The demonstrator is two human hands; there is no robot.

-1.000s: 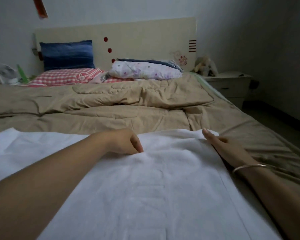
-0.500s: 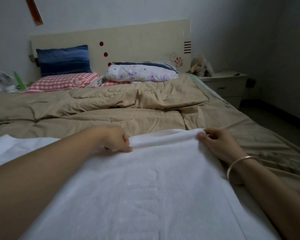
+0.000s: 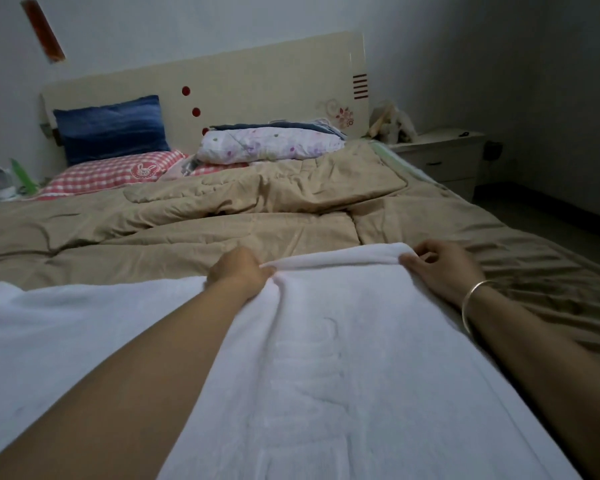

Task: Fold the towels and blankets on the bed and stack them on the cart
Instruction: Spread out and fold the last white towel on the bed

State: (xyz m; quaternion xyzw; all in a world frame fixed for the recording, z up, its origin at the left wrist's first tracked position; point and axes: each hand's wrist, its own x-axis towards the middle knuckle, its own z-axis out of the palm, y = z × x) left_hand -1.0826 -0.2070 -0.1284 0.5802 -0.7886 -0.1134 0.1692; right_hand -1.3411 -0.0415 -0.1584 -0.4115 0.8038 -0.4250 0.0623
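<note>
Here, both the left hand and the right hand pinch the far edge of a white towel. It lies spread over the beige quilt on the bed.

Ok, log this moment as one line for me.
white towel: spread over tan comforter, far edge bunched | left hand: grips far edge | right hand: pinches far right corner

A blue pillow backs the checked pillow (bunny badge).
</note>
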